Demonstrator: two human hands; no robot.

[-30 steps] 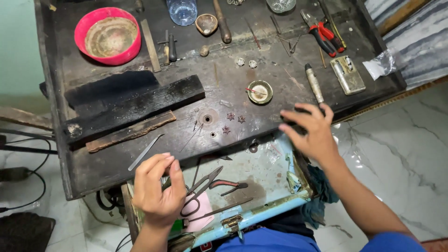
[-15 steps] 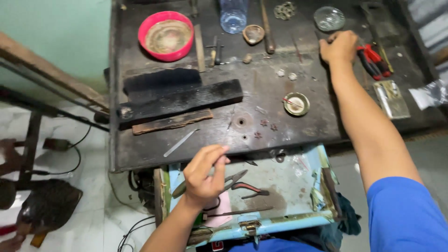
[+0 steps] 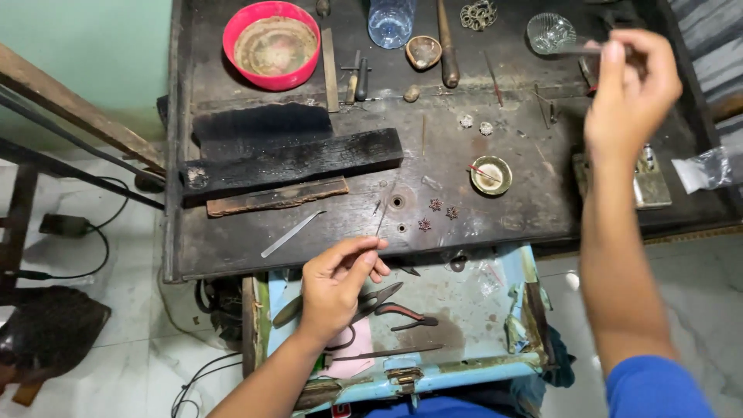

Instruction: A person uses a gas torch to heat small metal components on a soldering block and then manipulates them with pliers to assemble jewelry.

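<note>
My left hand hovers over the near edge of the dark workbench, pinching a thin wire between thumb and forefinger; the wire points up toward two small holes in the bench top. My right hand is raised over the bench's far right and grips a thin metal tool, blurred, whose tip lies next to a small glass bowl. Three tiny flower-shaped metal pieces lie just beyond the wire. A small brass dish sits to their right.
A charred wood block, a red bowl, a plastic bottle and a flat metal file lie on the bench. The open blue drawer below holds pliers. Cables trail on the tiled floor at left.
My right hand has lifted off the far right of the bench with the thin tool in it. My left hand rose from the drawer toward the bench edge, wire pinched.
</note>
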